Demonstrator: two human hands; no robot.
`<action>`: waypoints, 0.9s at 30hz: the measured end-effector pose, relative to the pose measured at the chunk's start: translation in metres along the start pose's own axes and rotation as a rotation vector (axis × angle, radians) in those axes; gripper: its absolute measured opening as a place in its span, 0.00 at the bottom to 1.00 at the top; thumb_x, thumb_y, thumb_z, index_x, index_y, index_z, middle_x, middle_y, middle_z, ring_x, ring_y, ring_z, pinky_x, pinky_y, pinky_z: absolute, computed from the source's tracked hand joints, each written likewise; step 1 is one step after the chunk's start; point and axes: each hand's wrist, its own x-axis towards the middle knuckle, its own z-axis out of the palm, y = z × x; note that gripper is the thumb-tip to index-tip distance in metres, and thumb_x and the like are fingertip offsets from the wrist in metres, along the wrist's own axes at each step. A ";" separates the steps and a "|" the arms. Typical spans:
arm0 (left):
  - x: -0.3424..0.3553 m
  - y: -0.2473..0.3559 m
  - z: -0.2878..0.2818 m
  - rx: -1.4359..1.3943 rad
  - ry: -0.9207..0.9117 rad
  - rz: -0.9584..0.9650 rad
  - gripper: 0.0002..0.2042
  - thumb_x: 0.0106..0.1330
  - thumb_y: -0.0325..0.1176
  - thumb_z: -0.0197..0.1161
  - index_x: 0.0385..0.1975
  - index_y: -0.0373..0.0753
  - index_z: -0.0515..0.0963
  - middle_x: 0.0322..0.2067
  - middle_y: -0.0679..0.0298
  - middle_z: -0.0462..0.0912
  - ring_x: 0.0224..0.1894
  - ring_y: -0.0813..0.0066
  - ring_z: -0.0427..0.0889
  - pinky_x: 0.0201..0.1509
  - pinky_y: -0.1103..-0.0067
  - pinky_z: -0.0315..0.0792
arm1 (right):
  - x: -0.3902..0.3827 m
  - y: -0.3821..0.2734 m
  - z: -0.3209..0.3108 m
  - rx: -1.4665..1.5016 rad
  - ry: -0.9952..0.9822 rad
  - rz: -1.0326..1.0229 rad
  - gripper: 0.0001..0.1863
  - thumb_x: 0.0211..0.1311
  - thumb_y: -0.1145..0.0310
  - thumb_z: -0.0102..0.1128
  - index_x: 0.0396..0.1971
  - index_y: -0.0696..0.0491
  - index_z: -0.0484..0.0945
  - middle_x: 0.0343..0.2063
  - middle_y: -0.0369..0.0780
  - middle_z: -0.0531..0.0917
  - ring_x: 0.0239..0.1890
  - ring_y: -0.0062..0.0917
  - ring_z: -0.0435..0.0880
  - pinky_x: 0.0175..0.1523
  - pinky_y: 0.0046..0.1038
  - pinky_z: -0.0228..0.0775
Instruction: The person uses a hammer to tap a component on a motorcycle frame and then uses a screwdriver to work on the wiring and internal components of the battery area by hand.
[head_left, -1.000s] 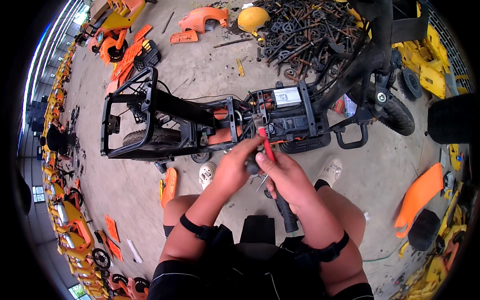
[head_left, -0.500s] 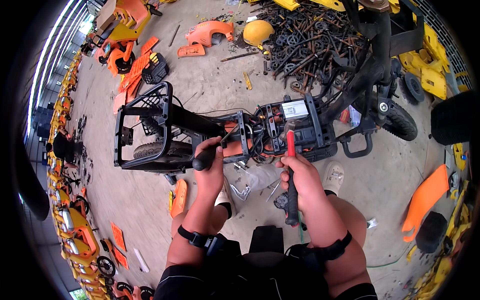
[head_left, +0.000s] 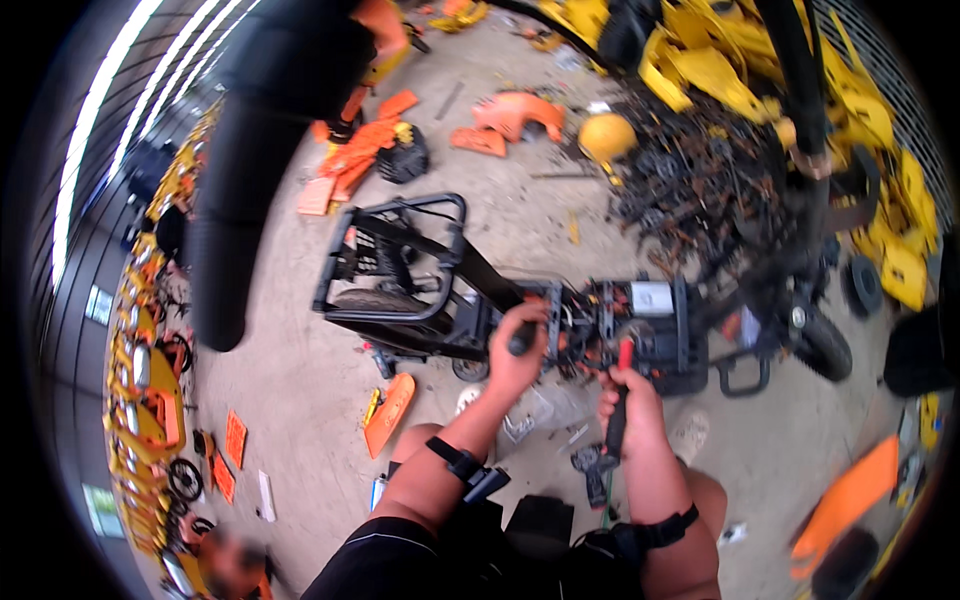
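My left hand (head_left: 512, 360) is closed around the black handle of a screwdriver (head_left: 521, 342). It is over the middle of a stripped, dark scooter frame (head_left: 462, 262); the screwdriver's shaft and tip cannot be made out. In my right hand (head_left: 642, 408) is a hammer (head_left: 616, 420) with a red and black handle. Its head is blurred in front of the frame's open middle, beside a silver box (head_left: 652, 298). Cables and dark brackets fill the space between the hands. Whether the hammer touches anything cannot be told.
A black power drill (head_left: 592, 470) and a clear plastic bag (head_left: 552, 408) lie near my feet. A large black grip (head_left: 222, 240) juts in at upper left. Beyond the frame are rusty metal parts (head_left: 690, 180), a yellow helmet (head_left: 607, 136) and orange panels (head_left: 518, 114).
The view has shifted, so the scooter frame and hands appear lower and farther right. My left hand has moved closer to the frame's middle with the screwdriver. The black grip has entered at upper left.
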 end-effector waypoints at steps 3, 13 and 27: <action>0.003 0.007 0.007 0.028 0.015 0.014 0.11 0.59 0.16 0.62 0.39 0.37 0.77 0.43 0.57 0.82 0.49 0.62 0.82 0.56 0.72 0.73 | 0.006 -0.001 0.004 0.051 0.082 -0.116 0.06 0.63 0.70 0.58 0.35 0.55 0.73 0.24 0.34 0.75 0.19 0.16 0.71 0.22 0.20 0.64; -0.005 0.056 -0.021 -0.014 -0.004 0.160 0.10 0.59 0.20 0.70 0.39 0.36 0.80 0.42 0.56 0.84 0.47 0.60 0.84 0.54 0.70 0.76 | 0.026 -0.006 -0.004 -0.053 0.117 -0.066 0.10 0.66 0.65 0.59 0.27 0.51 0.71 0.21 0.32 0.75 0.20 0.16 0.73 0.23 0.19 0.67; -0.059 0.133 -0.068 -0.105 0.122 0.019 0.09 0.61 0.23 0.70 0.39 0.35 0.79 0.43 0.57 0.84 0.48 0.62 0.82 0.53 0.71 0.75 | 0.045 0.006 -0.011 -0.201 0.001 0.067 0.06 0.63 0.69 0.57 0.28 0.52 0.70 0.20 0.33 0.73 0.18 0.17 0.71 0.22 0.20 0.65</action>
